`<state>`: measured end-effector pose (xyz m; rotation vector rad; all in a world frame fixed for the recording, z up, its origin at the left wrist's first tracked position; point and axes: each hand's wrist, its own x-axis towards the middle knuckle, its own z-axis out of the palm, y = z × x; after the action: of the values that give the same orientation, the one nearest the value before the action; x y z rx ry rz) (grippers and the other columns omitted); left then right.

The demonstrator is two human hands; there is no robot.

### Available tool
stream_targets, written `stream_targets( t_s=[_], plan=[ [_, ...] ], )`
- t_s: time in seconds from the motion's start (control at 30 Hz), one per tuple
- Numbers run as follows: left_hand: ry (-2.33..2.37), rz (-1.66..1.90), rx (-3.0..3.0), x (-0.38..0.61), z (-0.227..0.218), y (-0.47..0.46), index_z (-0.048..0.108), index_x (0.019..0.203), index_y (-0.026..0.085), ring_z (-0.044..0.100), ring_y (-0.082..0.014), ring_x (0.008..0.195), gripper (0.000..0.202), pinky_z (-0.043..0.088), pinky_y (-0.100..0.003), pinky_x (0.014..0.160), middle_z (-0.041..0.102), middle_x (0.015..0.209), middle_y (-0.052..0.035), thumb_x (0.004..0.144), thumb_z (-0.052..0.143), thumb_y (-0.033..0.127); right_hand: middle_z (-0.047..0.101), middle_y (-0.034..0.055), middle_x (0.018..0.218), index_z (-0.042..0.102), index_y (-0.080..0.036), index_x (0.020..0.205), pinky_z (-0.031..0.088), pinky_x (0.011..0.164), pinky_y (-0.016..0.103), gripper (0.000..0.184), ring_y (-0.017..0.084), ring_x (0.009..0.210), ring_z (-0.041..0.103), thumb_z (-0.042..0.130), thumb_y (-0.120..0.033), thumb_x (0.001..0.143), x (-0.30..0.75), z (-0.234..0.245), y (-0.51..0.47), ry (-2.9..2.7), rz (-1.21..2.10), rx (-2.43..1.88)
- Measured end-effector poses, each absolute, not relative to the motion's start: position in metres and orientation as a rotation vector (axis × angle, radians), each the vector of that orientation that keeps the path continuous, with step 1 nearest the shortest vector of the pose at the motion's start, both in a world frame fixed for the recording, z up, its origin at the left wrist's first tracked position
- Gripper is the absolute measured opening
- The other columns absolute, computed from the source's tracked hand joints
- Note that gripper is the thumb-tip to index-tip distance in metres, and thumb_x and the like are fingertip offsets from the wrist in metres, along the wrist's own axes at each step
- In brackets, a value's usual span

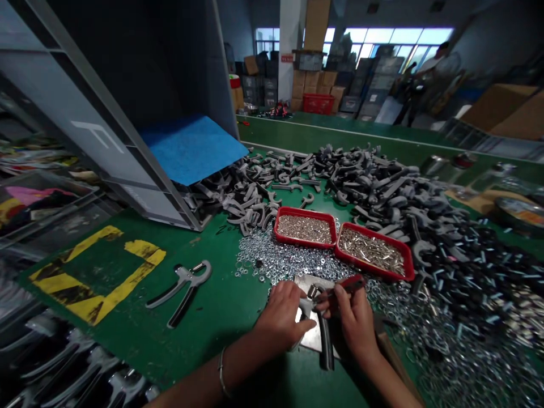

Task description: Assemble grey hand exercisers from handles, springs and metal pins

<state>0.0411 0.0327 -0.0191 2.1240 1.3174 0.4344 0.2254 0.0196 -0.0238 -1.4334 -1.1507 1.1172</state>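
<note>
My left hand [283,314] grips a black-and-grey plastic handle [325,340] near its metal collar, over a steel plate [317,334]. My right hand [349,320] pinches a red-handled tool [351,285] just beside that collar, and the tool's tip is hidden by my fingers. Beyond my hands lie loose steel washers [272,260] and two red trays, one of small metal pieces [304,228], the other of pins or screws [374,252]. A heap of grey handle parts [361,187] spreads behind them. A finished-looking hand grip [181,292] lies to my left.
Black handle parts [480,266] and washers cover the green bench [221,317] on the right. Yellow-and-black tape [97,275] marks its left side. A blue sheet [191,148] lies on a grey bin [106,153]. A person [429,79] stands far back among cartons.
</note>
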Motion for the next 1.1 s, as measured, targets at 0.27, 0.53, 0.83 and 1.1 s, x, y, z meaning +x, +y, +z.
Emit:
stream_targets(
  t_s=[0.27, 0.53, 0.83, 1.1],
  plan=[
    [1.304, 0.457, 2.155, 0.042, -0.021, 0.03, 0.053, 0.107, 0.017, 0.044, -0.0264, 0.105, 0.036, 0.035, -0.042, 0.1, 0.052, 0.108, -0.0074, 0.08, 0.072, 0.031, 0.064, 0.003, 0.069, 0.053, -0.025, 0.087, 0.049, 0.057, 0.034, 0.036, 0.024, 0.061, 0.063, 0.067, -0.057, 0.078, 0.215, -0.014, 0.025, -1.318, 0.901, -1.592],
    [1.327, 0.392, 2.13, 0.043, -0.017, 0.033, 0.053, 0.107, 0.017, 0.044, -0.0274, 0.108, 0.037, 0.035, -0.042, 0.099, 0.053, 0.111, -0.0081, 0.08, 0.072, 0.034, 0.067, -0.0008, 0.073, 0.047, -0.025, 0.093, 0.051, 0.051, 0.027, 0.033, 0.015, 0.053, 0.062, 0.055, -0.057, 0.091, 0.23, -0.007, 0.046, -0.947, 1.355, -1.217],
    [1.344, 0.37, 2.132, 0.043, -0.019, 0.033, 0.054, 0.107, 0.018, 0.045, -0.0277, 0.109, 0.035, 0.035, -0.042, 0.099, 0.053, 0.112, -0.0078, 0.081, 0.071, 0.035, 0.075, 0.0036, 0.084, 0.047, -0.026, 0.099, 0.058, 0.068, 0.036, 0.024, 0.022, 0.066, 0.071, 0.055, -0.049, 0.094, 0.236, -0.032, 0.009, -1.154, 1.063, -1.394],
    [1.387, 0.338, 2.136, 0.045, -0.016, 0.031, 0.054, 0.109, 0.017, 0.044, -0.0282, 0.11, 0.035, 0.035, -0.043, 0.101, 0.053, 0.115, -0.0094, 0.082, 0.069, 0.033, 0.067, 0.0073, 0.074, 0.053, -0.022, 0.09, 0.047, 0.06, 0.035, 0.022, 0.026, 0.065, 0.066, 0.055, -0.044, 0.088, 0.223, -0.022, 0.014, -1.702, 0.606, -1.619]
  ],
)
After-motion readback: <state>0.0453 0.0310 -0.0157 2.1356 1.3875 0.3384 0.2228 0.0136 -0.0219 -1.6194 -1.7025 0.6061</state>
